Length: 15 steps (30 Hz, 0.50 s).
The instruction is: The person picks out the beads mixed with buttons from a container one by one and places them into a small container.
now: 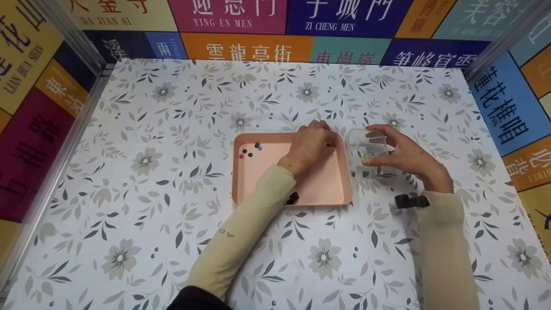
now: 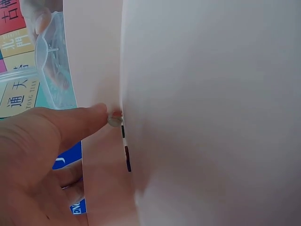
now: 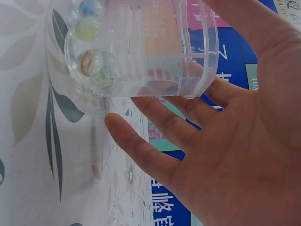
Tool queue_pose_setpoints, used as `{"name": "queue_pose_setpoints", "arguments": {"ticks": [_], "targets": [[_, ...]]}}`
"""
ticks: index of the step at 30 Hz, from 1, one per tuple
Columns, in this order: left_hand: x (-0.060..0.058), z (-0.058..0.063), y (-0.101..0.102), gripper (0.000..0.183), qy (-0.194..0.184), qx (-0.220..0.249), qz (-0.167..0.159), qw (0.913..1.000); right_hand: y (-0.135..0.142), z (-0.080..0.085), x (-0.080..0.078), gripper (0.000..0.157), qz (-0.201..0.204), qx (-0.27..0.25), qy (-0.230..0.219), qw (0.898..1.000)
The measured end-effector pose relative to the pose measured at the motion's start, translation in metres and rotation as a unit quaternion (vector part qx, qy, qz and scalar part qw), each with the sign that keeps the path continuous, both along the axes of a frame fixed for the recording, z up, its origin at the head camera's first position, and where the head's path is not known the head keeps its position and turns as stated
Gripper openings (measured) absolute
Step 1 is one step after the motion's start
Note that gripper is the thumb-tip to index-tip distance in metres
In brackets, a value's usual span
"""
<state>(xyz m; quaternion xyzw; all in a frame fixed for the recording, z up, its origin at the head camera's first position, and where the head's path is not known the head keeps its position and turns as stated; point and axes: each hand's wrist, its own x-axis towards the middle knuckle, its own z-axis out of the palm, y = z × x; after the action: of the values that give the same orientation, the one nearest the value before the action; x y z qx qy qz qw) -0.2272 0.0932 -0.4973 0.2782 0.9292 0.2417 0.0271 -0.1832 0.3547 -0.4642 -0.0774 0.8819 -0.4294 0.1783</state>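
Note:
In the head view, my left hand [image 1: 312,144] reaches into a shallow pink tray [image 1: 320,189] near its back right corner, fingers curled. A small marble [image 2: 114,119] sits at the thumb tip in the left wrist view; the index fingertip is hidden there. My right hand [image 1: 407,153] grips a clear plastic cup [image 3: 136,47] beside the tray's right side, thumb and fingers around it. Several glass marbles [image 3: 88,28] lie at the cup's bottom. Whether the cup touches the table is not clear. Several small coloured balls [image 1: 257,145] lie in the tray's back left part.
The tray stands on a table [image 1: 129,206] covered in white floral cloth. Upright panels [image 1: 245,47] with coloured lettering border it at the back and both sides. A black strap piece [image 1: 412,201] shows at my right wrist.

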Motion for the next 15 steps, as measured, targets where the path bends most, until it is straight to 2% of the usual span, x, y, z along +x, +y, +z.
{"name": "queue_pose_setpoints", "arguments": {"ticks": [7,15], "targets": [[-0.0005,-0.0018,-0.0002,0.018,0.007,-0.009,0.000,0.9999,0.0000,-0.0004,0.0000,0.091,-0.002,0.005,-0.001,1.000],[-0.0011,-0.0020,0.0001,0.015,-0.004,-0.023,0.004,0.9997,-0.0007,-0.0004,-0.0001,0.090,-0.003,0.002,0.000,1.000]]}}
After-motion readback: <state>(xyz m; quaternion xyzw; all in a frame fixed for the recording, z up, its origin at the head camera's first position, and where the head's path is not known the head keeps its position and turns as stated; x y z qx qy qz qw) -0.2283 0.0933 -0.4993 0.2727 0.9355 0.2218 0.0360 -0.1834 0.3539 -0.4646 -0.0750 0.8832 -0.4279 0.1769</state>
